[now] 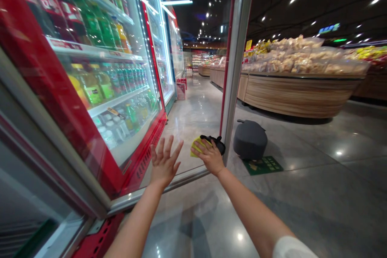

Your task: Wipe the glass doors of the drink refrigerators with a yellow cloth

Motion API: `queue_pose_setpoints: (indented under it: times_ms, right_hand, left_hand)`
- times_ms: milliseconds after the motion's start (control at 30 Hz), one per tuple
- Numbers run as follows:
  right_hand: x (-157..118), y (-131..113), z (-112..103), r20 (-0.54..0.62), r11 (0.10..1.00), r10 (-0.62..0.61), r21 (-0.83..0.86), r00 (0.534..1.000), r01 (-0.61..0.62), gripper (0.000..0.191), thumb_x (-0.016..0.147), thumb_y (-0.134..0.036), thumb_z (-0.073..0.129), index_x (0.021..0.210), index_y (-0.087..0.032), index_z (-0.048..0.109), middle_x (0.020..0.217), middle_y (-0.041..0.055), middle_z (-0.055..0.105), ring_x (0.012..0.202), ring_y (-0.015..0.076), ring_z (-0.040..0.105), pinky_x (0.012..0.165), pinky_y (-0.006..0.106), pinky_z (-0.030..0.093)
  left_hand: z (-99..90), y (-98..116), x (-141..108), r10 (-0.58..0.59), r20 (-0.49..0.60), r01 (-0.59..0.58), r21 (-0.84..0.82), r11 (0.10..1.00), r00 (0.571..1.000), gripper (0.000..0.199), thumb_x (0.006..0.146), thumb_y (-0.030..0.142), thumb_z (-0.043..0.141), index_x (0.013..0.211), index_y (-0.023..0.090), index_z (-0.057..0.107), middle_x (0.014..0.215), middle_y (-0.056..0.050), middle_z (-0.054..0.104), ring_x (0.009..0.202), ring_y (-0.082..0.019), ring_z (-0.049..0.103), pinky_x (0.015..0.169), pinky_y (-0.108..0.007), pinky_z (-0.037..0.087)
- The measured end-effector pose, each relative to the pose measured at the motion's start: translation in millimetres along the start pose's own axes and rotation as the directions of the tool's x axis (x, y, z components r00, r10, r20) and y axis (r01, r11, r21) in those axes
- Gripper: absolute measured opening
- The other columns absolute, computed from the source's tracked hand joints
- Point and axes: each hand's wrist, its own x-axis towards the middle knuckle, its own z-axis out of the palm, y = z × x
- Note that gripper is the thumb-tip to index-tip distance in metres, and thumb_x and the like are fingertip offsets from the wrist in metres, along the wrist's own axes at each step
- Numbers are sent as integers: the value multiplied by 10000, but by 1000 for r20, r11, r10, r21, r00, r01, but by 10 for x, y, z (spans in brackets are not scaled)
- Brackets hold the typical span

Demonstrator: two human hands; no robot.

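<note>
A glass cooler door (pixel 193 121) in a grey metal frame stands swung out in front of me. My left hand (pixel 165 161) is raised at the lower part of the pane, its fingers spread and nothing in it; whether it touches the glass I cannot tell. To the right, my right hand (pixel 211 156) holds a yellow cloth (pixel 197 147) against the pane, close to the door's upright frame. A black object (pixel 219 144) lies at its fingertips, partly hidden by them; its kind is unclear.
On the left, a red-framed cooler (pixel 105 161) holds shelves of bottled drinks (pixel 96 82). A dark grey stool (pixel 250 139) stands right of the door beside a green floor sign (pixel 266 165). Behind it is a rounded wooden display stand (pixel 290 94) piled with bagged goods (pixel 298 54).
</note>
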Motion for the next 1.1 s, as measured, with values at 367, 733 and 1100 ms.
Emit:
queue_pose_setpoints:
  times_ms: [367, 733, 1100]
  right_hand:
    - [555, 402, -750, -248, 960, 92, -235, 964, -152, 470, 1011, -163, 482, 1392, -414, 594, 1545, -37, 521, 1474, 194, 381, 1199, 433, 304]
    - [768, 637, -1024, -588, 908, 244, -140, 772, -394, 533, 942, -68, 439, 1406, -278, 594, 1598, 68, 407, 1559, 249, 178, 1219, 517, 334]
    - [1068, 652, -1390, -539, 912, 355, 20, 764, -410, 674, 916, -91, 402, 1565, -269, 365, 1704, 86, 114, 1563, 273, 174, 1207, 533, 307]
  left_hand:
    - [178, 388, 227, 32, -86, -34, -29, 999, 996, 966, 844, 258, 721, 1613, 369, 147, 1700, -20, -1, 1563, -263, -134, 1236, -570, -157]
    - [174, 817, 527, 121, -61, -124, -42, 991, 991, 879, 805, 208, 753, 1569, 354, 343, 1667, -17, 239, 1572, -249, -97, 1228, -574, -182]
    - [156, 815, 534, 106, 4, -106, -34, 994, 994, 923, 796, 159, 740, 1580, 375, 303, 1661, -13, 242, 1564, -235, -108, 1220, -566, -203]
